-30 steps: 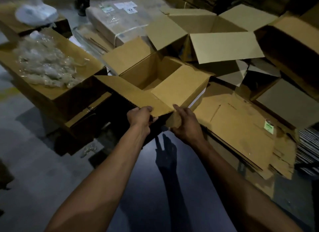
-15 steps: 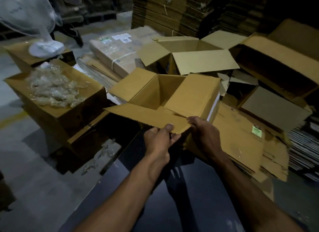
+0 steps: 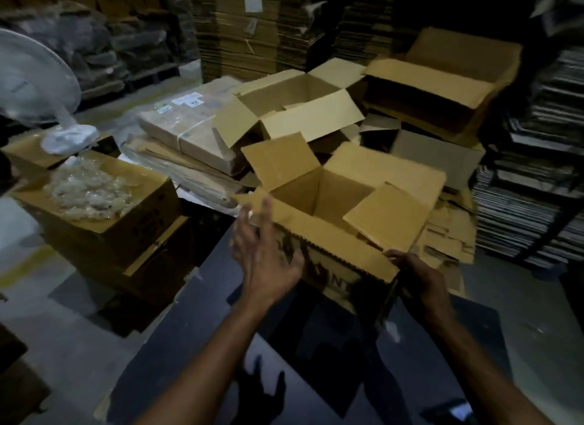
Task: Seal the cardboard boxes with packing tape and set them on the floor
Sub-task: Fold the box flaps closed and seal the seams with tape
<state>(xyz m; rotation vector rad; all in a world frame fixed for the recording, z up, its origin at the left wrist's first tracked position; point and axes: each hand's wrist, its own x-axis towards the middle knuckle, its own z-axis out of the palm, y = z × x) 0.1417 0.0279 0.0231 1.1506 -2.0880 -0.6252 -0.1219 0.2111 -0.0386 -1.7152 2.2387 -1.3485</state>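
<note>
At far left a white fan [image 3: 34,86] stands on a closed carton [image 3: 28,154]. Just right of it, a box of crumpled clear plastic [image 3: 94,216] sits on the floor. Behind it lies a strapped flat bundle [image 3: 189,130].

The left hand [image 3: 265,254] is spread wide, fingers straight, holding nothing; its fingertips lie at the near-left flap of the open cardboard box [image 3: 344,222]. Whether they touch the flap cannot be determined.

This cardboard box stands at centre on the near edge of a dark table [image 3: 316,361], all four top flaps unsealed. The right hand [image 3: 420,282] grips its near-right corner, fingers curled over the serrated flap edge.

Behind it sits a second open box [image 3: 294,108]. At right, a third open box [image 3: 442,83] rests on flattened cardboard [image 3: 452,235], beside dark stacked sheets [image 3: 537,203].
</note>
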